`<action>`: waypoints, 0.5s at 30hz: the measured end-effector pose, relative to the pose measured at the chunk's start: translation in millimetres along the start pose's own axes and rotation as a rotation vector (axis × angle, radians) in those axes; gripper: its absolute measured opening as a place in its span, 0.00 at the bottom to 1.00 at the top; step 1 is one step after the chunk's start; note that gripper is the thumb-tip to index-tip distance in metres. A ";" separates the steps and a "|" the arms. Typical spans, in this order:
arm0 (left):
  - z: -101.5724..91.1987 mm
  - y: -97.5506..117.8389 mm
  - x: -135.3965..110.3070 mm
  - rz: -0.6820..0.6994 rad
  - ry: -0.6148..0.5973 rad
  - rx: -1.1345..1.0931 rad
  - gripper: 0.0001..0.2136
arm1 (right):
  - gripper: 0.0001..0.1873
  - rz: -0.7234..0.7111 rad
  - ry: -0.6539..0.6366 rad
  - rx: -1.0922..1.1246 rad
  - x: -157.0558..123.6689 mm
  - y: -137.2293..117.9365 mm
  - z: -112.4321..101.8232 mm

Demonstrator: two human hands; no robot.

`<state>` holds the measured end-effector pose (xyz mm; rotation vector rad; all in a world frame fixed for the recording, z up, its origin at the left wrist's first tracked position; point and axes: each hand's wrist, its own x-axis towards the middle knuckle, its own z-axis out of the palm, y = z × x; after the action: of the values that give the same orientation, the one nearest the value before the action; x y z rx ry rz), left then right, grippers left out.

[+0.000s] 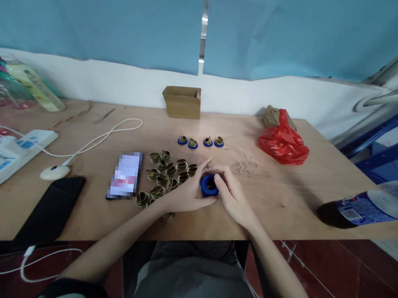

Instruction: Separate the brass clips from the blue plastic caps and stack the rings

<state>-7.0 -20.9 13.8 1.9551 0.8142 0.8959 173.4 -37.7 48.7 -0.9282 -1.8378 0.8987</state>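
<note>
A blue round piece with a dark open centre [210, 185] is between my two hands near the table's front edge. My left hand [189, 190] curls round its left side, with the thumb along the near edge. From the right, my right hand [231, 195] presses its fingers against the same piece. Several loose round brass-coloured fittings with raised tabs [162, 179] lie beside my left hand, some partly covered by it. Farther back, a short row of similar brass fittings with blue rims [193, 143] sits on the table. Thin wire rings [245, 165] lie beyond my right hand.
On the wooden table [287, 187] are a lit phone [125, 175], a black phone [52, 209], a white power strip [16, 163] with cables, a cardboard box [182, 102] and a red plastic bag [284, 141]. A large drink bottle [363, 209] lies on its side at right.
</note>
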 end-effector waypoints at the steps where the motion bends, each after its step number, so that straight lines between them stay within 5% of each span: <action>1: 0.3 0.3 0.2 -0.004 -0.009 -0.012 0.50 | 0.13 0.004 -0.003 0.002 -0.2 0.7 -0.1; 15: 0.7 -2.2 0.2 -0.023 -0.028 -0.065 0.48 | 0.13 0.013 0.062 -0.035 -7.0 7.8 2.5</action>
<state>-6.8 -20.0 11.6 1.8938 0.7811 0.8692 175.5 -40.7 38.6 -0.9802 -1.8013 0.8396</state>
